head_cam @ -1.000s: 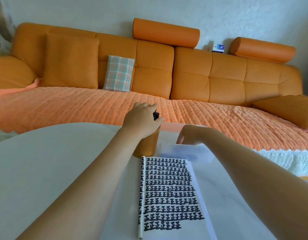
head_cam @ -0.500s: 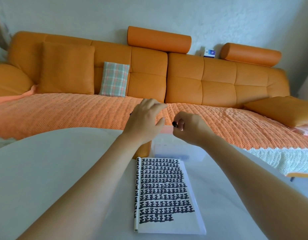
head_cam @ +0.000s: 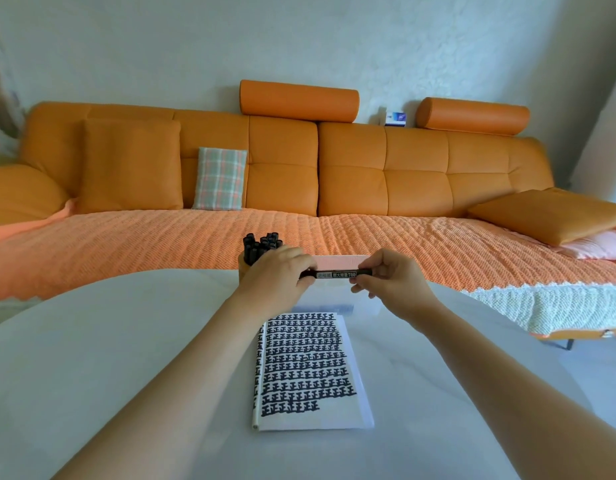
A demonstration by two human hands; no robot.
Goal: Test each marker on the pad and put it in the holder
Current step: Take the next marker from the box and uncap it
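Sofa (head_cam: 351,168): orange, behind.
Counter (head_cam: 92,341): white, carries everything.
Pad (head_cam: 306,368): flat, centre. Black test marks nearly fill page; bare strip only at near edge, so next mark may overlap and be hard to read.
Translucent box (head_cam: 337,261): beyond pad, contents unreadable.
Holder (head_cam: 242,268): beside left hand (head_cam: 278,275), crammed with upright markers (head_cam: 261,245). Sharp cap tug could knock it over.
Marker (head_cam: 336,274): level, above pad's far end. Left grip curled round one end; right hand (head_cam: 389,282) pinches other.

The left grip (head_cam: 278,271) has come away from the holder (head_cam: 242,268) — both it and the right grip (head_cam: 393,278) now pinch a fresh marker (head_cam: 336,274), level between them.
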